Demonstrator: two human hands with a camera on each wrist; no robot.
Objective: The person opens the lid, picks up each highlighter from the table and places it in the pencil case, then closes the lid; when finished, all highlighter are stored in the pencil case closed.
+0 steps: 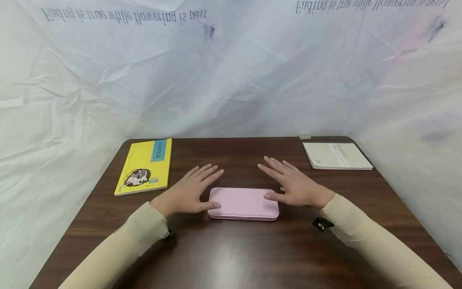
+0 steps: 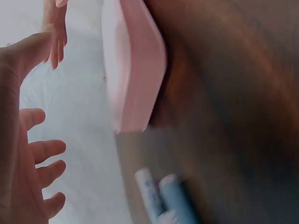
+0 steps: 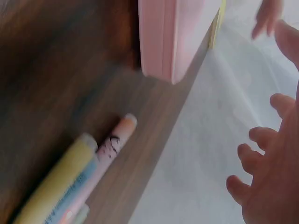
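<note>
A pale pink, rounded rectangular case [image 1: 242, 202] lies closed on the dark wooden table. My left hand [image 1: 191, 192] is spread at its left end, thumb over the lid's corner in the head view. Mirroring it at the right end, my right hand [image 1: 294, 184] has straight fingers and its thumb over the case's edge. Neither hand grips anything. Below the left palm, the left wrist view shows a blue pen [image 2: 177, 196] and a white pen [image 2: 148, 186]. Under the right hand are a yellow marker [image 3: 60, 177] and a pink patterned pen [image 3: 114, 144]. My hands mostly hide these from above.
A yellow book [image 1: 144, 164] lies at the back left of the table [image 1: 231, 257]. At the back right is a cream notebook [image 1: 335, 155], with a small pale block [image 1: 304, 137] behind it at the table's edge. White sheeting [image 1: 231, 88] hangs around the back and sides.
</note>
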